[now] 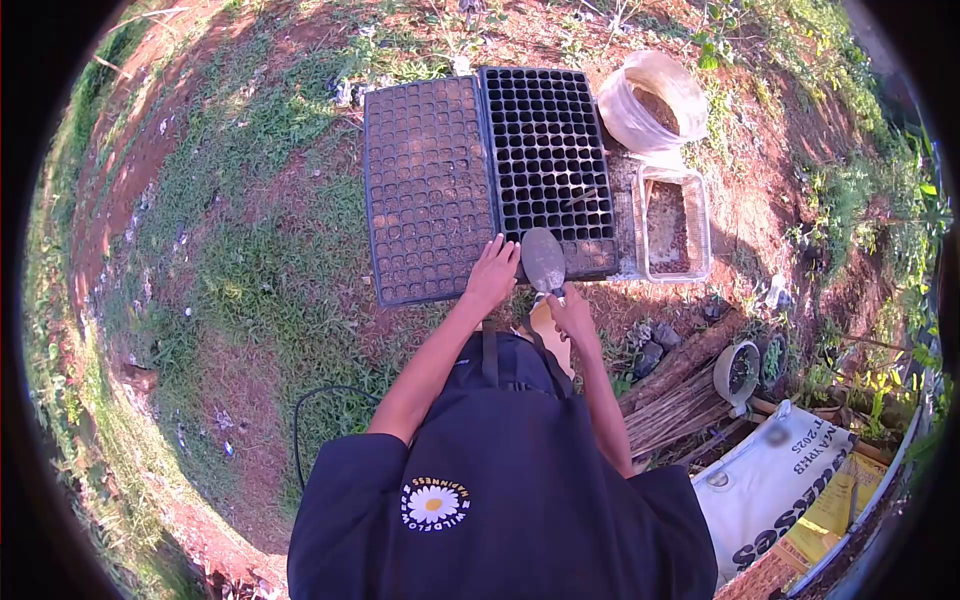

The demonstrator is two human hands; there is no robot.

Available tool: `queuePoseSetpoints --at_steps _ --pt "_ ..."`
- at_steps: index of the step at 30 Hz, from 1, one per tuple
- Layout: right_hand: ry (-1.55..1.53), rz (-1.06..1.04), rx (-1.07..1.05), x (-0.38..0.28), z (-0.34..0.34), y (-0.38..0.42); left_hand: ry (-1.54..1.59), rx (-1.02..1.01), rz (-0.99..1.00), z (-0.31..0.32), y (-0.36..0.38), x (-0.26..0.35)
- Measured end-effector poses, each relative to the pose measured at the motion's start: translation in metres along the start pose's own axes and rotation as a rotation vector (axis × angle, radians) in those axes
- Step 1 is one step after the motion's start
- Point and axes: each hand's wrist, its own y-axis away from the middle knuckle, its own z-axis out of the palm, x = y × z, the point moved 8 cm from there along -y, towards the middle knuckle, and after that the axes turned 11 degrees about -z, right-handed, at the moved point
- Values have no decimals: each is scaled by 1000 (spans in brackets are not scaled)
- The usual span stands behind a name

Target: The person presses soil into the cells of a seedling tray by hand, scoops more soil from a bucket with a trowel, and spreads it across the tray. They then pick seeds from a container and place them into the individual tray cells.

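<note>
My right hand (572, 314) is closed round the handle of a trowel (543, 258). The trowel's grey blade lies over the near rows of a black seedling tray (548, 140). Soil fills those near rows at the right, while the cells farther back look dark and hollow. A thin stick (582, 197) rests across some of them. My left hand (493, 270) lies with fingers stretched out at the near edge, where the two trays meet. Left of it is a second seedling tray (430, 185) with soil in its cells.
Right of the trays stand a round whitish tub (640, 125) and a rectangular clear basket (700, 225) holding brown material. Nearer, at the right, are bundled sticks (680, 400), a small bucket (738, 372) and a printed white sack (770, 480). Grass and bare soil surround everything.
</note>
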Motion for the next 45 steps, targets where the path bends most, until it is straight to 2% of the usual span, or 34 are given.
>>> queuePoseSetpoints --at_steps 1,4,5,7,8,9,10,11,13,17,18,19,21,22,23,25,26,27,30,33,37,38,39,41,43,44,45 --pt "0 -2 0 0 -3 0 15 -10 5 -1 0 0" --pt "-160 -39 181 5 -26 -5 40 -7 3 -2 -4 0" --pt "-164 -37 176 10 -33 -4 53 1 0 -2 -3 0" --pt "-256 -184 247 -10 -61 3 48 2 -18 -4 -4 2" --pt "-258 -183 247 -12 -72 6 46 9 -32 -6 -6 3" --pt "-390 -160 249 -11 -82 9 46 8 -31 -4 -9 4" --pt "-523 -139 249 -12 -90 11 66 77 -19 -8 -12 4" --pt "-525 -140 250 -15 -101 13 86 146 -8 -12 -14 3" --pt "-628 -161 357 -18 -129 15 111 183 -15 -28 -19 4" --pt "-739 -243 417 -20 -184 -4 277 247 -31 -45 -35 7" --pt "-772 -238 409 -19 -197 -12 277 324 -24 -48 -39 8" --pt "-705 -274 417 -42 -214 -12 276 330 -19 -52 -42 13" --pt "-615 -253 421 -46 -245 -30 349 200 -213 -47 -51 8" --pt "-586 -310 419 -61 -260 -39 334 340 -176 -53 -51 10" --pt "-407 -210 502 -18 -284 -78 333 350 -172 -52 -51 13" --pt "-492 -267 506 -61 -305 -90 361 324 -291 -51 -52 12" --pt "-529 -313 341 -69 -312 -114 435 284 -351 -51 -50 12" --pt "-528 -321 337 -73 -319 -131 436 293 -354 -52 -49 16" --pt "-675 -175 223 -80 -324 -178 442 320 -511 -52 -42 13" --pt "-521 -199 257 -97 -332 -211 392 328 -633 -52 -32 16" --pt "-576 -180 81 -95 -325 -260 355 313 -750 -43 -23 21" --pt "-666 -156 60 -90 -320 -267 344 247 -780 -37 -21 20" --pt "-752 -123 34 -85 -309 -269 345 236 -812 -32 -14 22" --pt "-738 -186 268 -107 -307 -226 444 428 -754 -42 -12 24" --pt "-732 -373 203 -113 -280 -205 411 426 -811 -33 -7 23" --pt "-714 -338 101 -110 -256 -195 393 498 -785 -32 -5 24" --pt "-518 -346 -9 -108 -231 -188 374 573 -754 -33 -5 25"
